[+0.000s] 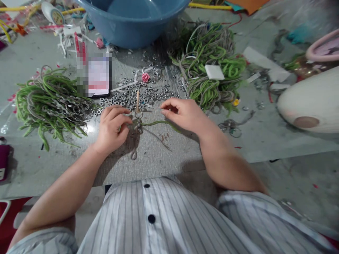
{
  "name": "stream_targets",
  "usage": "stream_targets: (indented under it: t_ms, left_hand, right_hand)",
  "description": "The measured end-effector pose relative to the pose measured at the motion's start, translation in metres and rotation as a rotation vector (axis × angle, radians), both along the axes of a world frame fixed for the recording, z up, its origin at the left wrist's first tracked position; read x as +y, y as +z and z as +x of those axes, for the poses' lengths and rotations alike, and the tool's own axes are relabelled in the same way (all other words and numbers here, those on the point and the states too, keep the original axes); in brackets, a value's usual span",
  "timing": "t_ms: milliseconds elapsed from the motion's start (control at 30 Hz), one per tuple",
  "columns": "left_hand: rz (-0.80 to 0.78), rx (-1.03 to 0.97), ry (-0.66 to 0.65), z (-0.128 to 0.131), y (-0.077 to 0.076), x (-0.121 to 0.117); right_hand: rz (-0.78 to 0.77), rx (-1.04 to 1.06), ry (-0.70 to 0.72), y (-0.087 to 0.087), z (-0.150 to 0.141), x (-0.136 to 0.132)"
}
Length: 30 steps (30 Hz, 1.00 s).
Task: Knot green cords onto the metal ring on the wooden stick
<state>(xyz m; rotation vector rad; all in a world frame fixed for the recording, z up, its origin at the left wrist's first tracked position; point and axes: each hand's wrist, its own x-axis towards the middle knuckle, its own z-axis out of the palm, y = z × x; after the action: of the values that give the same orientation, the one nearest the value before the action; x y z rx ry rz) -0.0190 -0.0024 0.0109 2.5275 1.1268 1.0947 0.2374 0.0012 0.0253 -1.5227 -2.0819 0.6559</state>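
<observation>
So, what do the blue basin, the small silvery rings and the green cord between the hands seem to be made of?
Blue basin: probably plastic, smooth with a soft sheen, evenly coloured.
Small silvery rings: likely metal, shiny, with bright glints.
Green cord: perhaps textile, matt; it curves loosely, but any weave is too small to tell.

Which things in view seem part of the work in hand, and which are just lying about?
Likely in the work:
- green cord near the right hand
- upright stick near the left hand
- metal nuts

Likely lying about:
- blue basin
- phone
- pink flower
</observation>
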Motion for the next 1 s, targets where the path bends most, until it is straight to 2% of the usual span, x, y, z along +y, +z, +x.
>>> stream_targets:
  t_ms: [233, 367, 467, 567, 733, 800, 900, 1000]
  left_hand:
    - [-0.036, -0.132, 0.198, -0.001, 0.005, 0.0]
    - [-0.044, -0.12, 0.217, -0.001, 0.006, 0.0]
    - [-0.043, -0.082, 0.186, -0.001, 0.006, 0.0]
    - [-0.039, -0.043, 0.127, -0.001, 0.006, -0.001]
    - [-0.012, 0.041, 0.016, 0.001, 0.007, -0.004]
    - [0.01, 0.072, -0.024, 0.002, 0.007, -0.006]
    - [0.018, 0.117, -0.055, 0.005, 0.005, -0.009]
    - [0.028, 0.16, -0.064, 0.009, 0.003, -0.012]
  right_hand:
    - [-0.168, -0.174, 0.091, 0.008, 0.016, 0.003]
    - [-0.235, -0.351, 0.143, 0.009, 0.015, 0.001]
    - [-0.257, -0.395, 0.151, 0.009, 0.011, 0.0]
    - [-0.274, -0.251, 0.172, 0.007, 0.007, -0.001]
    - [-0.189, 0.315, 0.092, -0.004, -0.009, -0.004]
    - [-0.184, 0.471, 0.061, -0.009, -0.017, -0.005]
    - [-0.159, 0.563, -0.018, -0.013, -0.029, -0.008]
    - [-0.112, 0.566, -0.066, -0.015, -0.037, -0.012]
